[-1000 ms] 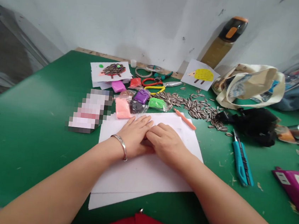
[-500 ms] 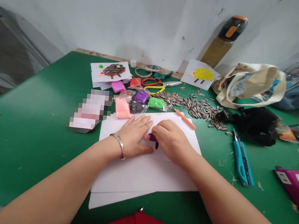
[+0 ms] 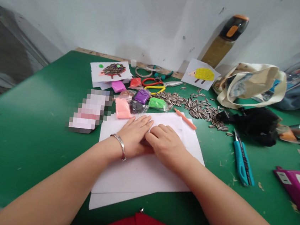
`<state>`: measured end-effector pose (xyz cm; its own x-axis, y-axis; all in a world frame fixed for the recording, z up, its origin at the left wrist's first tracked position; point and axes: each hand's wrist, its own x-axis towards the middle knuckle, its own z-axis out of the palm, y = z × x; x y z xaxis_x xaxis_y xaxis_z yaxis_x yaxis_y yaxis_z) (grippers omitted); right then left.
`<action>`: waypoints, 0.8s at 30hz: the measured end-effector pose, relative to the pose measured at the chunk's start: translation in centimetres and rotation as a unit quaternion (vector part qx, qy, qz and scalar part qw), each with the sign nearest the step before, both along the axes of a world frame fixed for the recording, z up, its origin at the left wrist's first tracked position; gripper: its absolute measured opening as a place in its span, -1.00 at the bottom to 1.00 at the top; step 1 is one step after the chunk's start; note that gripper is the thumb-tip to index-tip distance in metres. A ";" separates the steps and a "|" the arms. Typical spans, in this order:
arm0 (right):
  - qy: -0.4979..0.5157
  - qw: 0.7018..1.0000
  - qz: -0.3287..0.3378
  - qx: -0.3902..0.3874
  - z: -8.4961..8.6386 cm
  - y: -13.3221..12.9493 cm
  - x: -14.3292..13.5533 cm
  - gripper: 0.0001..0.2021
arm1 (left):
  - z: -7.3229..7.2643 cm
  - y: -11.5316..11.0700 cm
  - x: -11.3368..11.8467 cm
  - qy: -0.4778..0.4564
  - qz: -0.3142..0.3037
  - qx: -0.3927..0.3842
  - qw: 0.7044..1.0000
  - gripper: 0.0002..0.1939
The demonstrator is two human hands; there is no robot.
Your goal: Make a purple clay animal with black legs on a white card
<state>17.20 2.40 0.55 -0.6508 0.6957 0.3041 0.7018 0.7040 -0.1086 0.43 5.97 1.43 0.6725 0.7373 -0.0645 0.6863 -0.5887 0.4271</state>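
My left hand (image 3: 133,136) lies flat on a stack of white paper (image 3: 137,181), its fingers stretched out toward the upper right. Against its thumb side, my right hand (image 3: 165,145) is curled with fingers bent down over the same sheets. Whatever lies under those fingers is hidden now. Just past the fingertips is a bag of pink clay (image 3: 123,108), with purple clay (image 3: 142,96), black clay (image 3: 137,107) and green clay (image 3: 158,103) in bags around it. An orange clay tool (image 3: 185,119) rests on the paper's upper right edge.
Sunflower seeds (image 3: 200,107) lie scattered behind the paper, near scissors (image 3: 155,88). A blue utility knife (image 3: 242,161) is on the right. Two hedgehog pictures, one of seeds (image 3: 113,71) and one yellow (image 3: 203,74), are by the wall. A cloth bag (image 3: 251,87) stands back right.
My right hand has shifted left and slightly down, covering the small purple, pink and black shape that showed between the hands before. My left hand has stayed in place.
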 end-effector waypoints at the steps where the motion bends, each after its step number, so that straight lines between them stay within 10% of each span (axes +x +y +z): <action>1: -0.004 1.000 -0.002 0.003 0.0 0.0 0.0 -0.86 | 0.0 0.0 0.0 -0.001 -0.001 0.000 1.000 -0.39; 24: 0.045 0.998 -0.021 -0.035 -0.1 -0.3 -0.4 -0.83 | 0.1 0.0 0.0 0.013 -0.005 -0.002 1.000 -0.37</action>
<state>16.82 2.11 0.45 -0.5926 0.7439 0.3090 0.7164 0.6621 -0.2200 0.45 6.01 1.52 0.6778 0.7303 -0.0847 0.6913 -0.5939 0.4115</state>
